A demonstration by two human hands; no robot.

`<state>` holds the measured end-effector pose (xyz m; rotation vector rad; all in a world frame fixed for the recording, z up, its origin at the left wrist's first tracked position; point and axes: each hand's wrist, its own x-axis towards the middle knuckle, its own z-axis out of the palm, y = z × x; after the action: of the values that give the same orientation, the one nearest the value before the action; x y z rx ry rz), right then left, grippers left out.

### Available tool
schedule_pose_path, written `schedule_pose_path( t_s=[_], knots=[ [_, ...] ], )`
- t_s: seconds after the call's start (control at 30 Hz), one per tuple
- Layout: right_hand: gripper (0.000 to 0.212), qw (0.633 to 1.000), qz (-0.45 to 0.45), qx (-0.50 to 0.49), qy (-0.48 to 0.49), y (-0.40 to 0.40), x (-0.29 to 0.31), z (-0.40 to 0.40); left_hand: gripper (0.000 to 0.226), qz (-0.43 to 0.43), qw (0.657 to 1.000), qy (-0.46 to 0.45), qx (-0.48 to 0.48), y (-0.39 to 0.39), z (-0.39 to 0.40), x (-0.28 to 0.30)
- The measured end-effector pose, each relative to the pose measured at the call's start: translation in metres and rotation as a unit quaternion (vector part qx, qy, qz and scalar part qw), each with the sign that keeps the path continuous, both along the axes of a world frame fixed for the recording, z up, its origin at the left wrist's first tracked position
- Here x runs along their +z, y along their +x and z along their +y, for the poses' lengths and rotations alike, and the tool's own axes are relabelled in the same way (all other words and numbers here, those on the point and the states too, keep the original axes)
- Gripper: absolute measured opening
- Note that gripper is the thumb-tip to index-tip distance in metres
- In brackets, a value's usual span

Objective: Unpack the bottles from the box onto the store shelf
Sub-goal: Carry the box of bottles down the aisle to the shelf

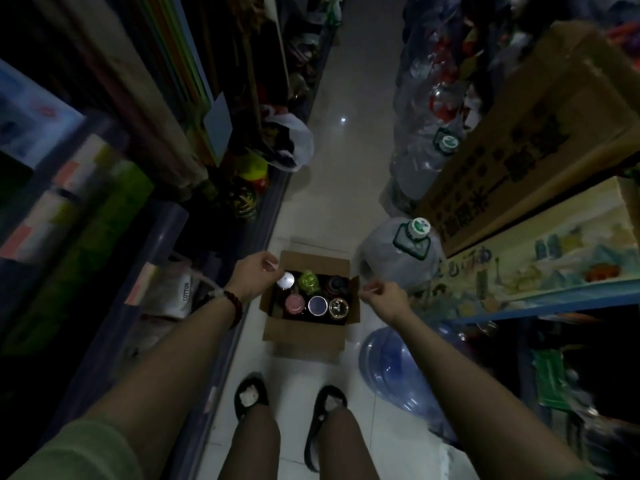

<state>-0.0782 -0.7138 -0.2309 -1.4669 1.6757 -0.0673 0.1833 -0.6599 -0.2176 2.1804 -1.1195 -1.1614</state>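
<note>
Blue water jug [391, 368] lies on the floor right of the feet. Open box [308, 306] on the floor holds upright bottles [317, 305]. Left hand [254, 275] and right hand [381, 296] hover over its sides, fingers loosely curled, each grip empty. Clear jug [398, 258] crowds the box's right; shelves [114, 188] flank the aisle.

An open cardboard box [304, 336] sits on the floor [346, 188] between two shelves. Six bottles [313, 294] stand inside it. The left hand [254, 273] and the right hand [382, 297] reach over the box with fingers curled. Big water jugs [398, 258] stand beside it.
</note>
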Motion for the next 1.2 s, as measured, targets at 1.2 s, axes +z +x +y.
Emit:
schedule_pose_path(
  t_s=[1.2],
  knots=[
    [0.044, 0.972, -0.045, -0.197, -0.12, -0.02, -0.447, -0.066, 0.041, 0.232, 0.956, -0.072, 0.164, 0.062, -0.063, -0.459]
  ],
)
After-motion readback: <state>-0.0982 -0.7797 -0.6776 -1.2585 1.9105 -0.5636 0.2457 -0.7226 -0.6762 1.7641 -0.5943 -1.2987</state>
